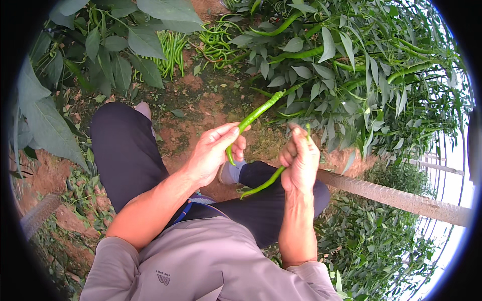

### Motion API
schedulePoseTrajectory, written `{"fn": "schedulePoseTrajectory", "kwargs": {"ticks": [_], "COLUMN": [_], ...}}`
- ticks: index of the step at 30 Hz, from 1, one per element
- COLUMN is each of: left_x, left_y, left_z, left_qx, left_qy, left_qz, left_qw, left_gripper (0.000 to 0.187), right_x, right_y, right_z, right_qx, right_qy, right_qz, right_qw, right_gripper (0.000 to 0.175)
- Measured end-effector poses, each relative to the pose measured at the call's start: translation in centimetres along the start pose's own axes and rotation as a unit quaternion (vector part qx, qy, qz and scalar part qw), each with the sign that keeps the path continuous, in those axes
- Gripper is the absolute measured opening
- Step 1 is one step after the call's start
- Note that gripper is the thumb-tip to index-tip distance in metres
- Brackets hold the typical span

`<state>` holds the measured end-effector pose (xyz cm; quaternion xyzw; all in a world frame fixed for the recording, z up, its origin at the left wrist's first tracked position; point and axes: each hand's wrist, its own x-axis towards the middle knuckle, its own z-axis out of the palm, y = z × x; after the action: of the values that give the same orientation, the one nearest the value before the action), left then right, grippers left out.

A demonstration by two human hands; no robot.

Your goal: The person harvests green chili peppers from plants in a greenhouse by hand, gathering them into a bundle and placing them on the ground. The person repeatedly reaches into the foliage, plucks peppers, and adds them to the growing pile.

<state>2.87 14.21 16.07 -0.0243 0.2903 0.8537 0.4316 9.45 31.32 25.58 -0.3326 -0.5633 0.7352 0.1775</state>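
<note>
In my left hand [214, 150] a long green chili pepper [260, 110] is pinched between thumb and fingers, its thick end pointing up and right. My right hand [300, 158] is closed around a second green pepper [263, 187], whose curved tip hangs down to the left. The other end of that pepper shows just above the right fingertips. Both hands are raised in front of my bent legs, apart from each other. Picked green peppers lie on the ground ahead, some in an aligned bundle [171, 52] and others in a loose, curled heap [218, 43].
Pepper plants [339, 64] with hanging fruit crowd the right side. Large leaves [147, 41] reach in from the upper left. A rough pole [395, 193] slants past my right knee, and another post [40, 214] stands at the lower left. Bare reddish soil [211, 105] lies between the rows.
</note>
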Motion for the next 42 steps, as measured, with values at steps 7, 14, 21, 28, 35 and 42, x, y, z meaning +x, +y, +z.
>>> {"fn": "schedulePoseTrajectory", "kwargs": {"ticks": [7,14,21,28,35,42], "left_x": [-0.3,-0.5,0.5,3.8,3.4,2.5], "left_y": [-1.5,-2.5,-1.3,0.7,2.2,0.4], "left_z": [-3.3,-8.5,-9.3,-4.1,-2.3,-2.7], "left_qx": [-0.104,0.296,0.302,0.487,0.197,0.164], "left_qy": [-0.008,0.368,0.347,0.189,0.176,0.180], "left_qz": [-0.071,0.061,0.087,0.129,-0.073,-0.093], "left_qw": [0.992,0.880,0.884,0.843,0.962,0.965], "left_gripper": [0.033,0.050,0.049,0.052,0.030,0.031], "right_x": [4.7,10.1,24.9,16.0,14.7,21.0], "right_y": [7.2,12.9,8.0,8.8,8.4,-0.9], "right_z": [5.0,8.7,15.0,11.9,4.0,-2.0], "right_qx": [-0.025,-0.262,-0.262,0.047,-0.017,-0.006], "right_qy": [-0.135,-0.231,-0.073,-0.209,0.164,0.033], "right_qz": [0.164,0.289,0.119,0.270,-0.029,-0.108], "right_qw": [0.977,0.891,0.955,0.939,0.986,0.994], "right_gripper": [0.018,0.020,0.031,0.038,0.039,0.048]}}
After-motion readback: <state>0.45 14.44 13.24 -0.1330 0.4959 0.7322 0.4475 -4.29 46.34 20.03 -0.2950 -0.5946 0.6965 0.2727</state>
